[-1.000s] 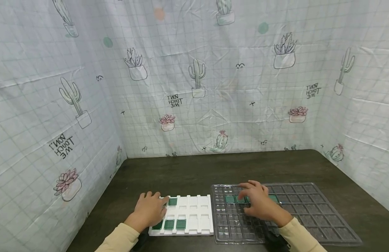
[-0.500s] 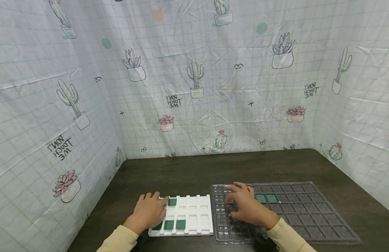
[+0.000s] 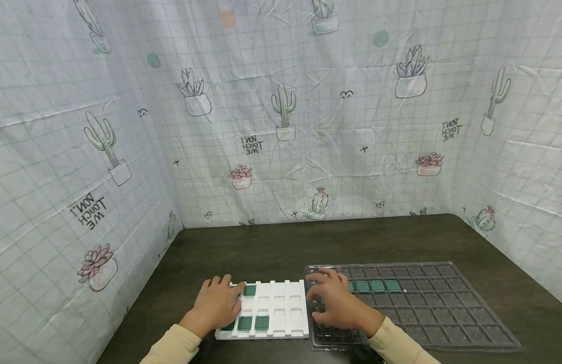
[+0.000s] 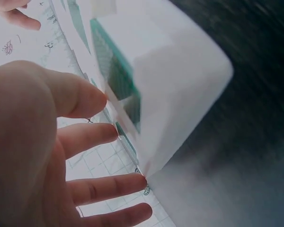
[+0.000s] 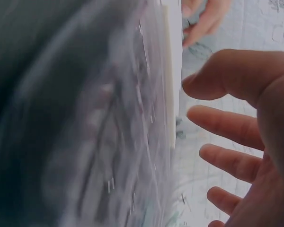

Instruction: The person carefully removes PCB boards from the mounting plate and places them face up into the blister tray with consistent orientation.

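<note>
Touching the white tray: left hand (image 3: 216, 306), lying over the tray's left end, fingers spread and nearly straight; in the left wrist view the thumb and some fingertips meet the tray's edge without closing round it.
White tray (image 3: 287, 307): flat on the dark table (image 3: 244, 255), moulded into compartments, its right edge just beside the clear tray (image 3: 445, 308).
Far row, white tray: one green board (image 3: 249, 290), next to the left index finger.
Near row, white tray: a middle board (image 3: 244, 323) and a right-hand board (image 3: 262, 323) side by side, with a corner board (image 3: 228, 326) partly covered by the left hand.
Right hand (image 3: 337, 303): over the left end of the clear tray, fingers loosely bent, thumb tip apart from the index fingertip in the right wrist view, so the grip is slack; contact with the tray cannot be told.
Clear tray boards: three green squares (image 3: 377, 286) in a line just right of the right hand, plus a sliver of another beside the fingers.
Sleeves: pale yellow, on both arms (image 3: 172, 345).
Backdrop: cloth (image 3: 326, 156) printed with potted cacti and a faint grid.
</note>
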### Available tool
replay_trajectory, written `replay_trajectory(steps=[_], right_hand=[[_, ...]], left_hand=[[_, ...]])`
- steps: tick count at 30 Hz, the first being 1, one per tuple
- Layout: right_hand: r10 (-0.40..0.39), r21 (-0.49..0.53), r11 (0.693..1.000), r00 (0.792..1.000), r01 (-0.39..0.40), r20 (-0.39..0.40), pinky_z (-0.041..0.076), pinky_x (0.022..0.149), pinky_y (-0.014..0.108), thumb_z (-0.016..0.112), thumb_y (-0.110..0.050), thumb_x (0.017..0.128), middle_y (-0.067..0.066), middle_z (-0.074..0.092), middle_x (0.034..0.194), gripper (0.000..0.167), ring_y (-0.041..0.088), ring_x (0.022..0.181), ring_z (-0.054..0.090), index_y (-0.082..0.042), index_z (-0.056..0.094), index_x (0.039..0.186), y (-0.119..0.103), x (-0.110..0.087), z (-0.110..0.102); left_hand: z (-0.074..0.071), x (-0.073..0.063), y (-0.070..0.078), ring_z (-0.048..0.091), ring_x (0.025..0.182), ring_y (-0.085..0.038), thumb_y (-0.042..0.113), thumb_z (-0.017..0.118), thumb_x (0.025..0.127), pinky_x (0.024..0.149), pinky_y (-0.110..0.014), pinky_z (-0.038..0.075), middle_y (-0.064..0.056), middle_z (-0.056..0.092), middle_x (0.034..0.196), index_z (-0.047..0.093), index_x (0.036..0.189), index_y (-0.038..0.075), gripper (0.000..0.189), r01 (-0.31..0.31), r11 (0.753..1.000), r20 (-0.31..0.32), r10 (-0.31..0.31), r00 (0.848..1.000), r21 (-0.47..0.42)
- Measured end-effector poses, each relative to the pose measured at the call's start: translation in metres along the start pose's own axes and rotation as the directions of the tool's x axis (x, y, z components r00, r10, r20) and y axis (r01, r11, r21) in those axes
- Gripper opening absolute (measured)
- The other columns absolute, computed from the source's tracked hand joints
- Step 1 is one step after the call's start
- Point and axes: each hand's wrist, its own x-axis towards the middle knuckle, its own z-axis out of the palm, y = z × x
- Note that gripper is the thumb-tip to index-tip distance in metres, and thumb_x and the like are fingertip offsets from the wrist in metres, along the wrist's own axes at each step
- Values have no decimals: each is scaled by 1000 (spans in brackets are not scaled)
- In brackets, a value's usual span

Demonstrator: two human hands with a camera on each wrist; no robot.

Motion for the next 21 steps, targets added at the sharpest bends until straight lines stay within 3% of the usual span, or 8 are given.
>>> replay_trajectory(steps=[11, 21], right_hand=[[-32, 14, 999, 999, 32, 27, 21, 97, 70, 73, -21, 81, 11, 52, 142, 11, 46, 139, 31, -19, 71, 91, -31, 17, 23], [-70, -50, 996, 997, 71, 7, 27, 95, 65, 75, -22, 77, 9, 55, 139, 14, 42, 134, 36, -20, 72, 90, -45, 27, 37]], left_hand=[[-3, 0, 2, 54, 118, -39, 42, 56, 94, 99, -60, 41, -13, 57, 133, 61, 134, 26, 43, 9, 1000, 10, -9, 1000, 19], [-3, 0, 1, 53, 120, -38, 42, 56, 95, 100, -60, 41, -12, 56, 134, 60, 134, 26, 43, 12, 1000, 17, -13, 1000, 20]])
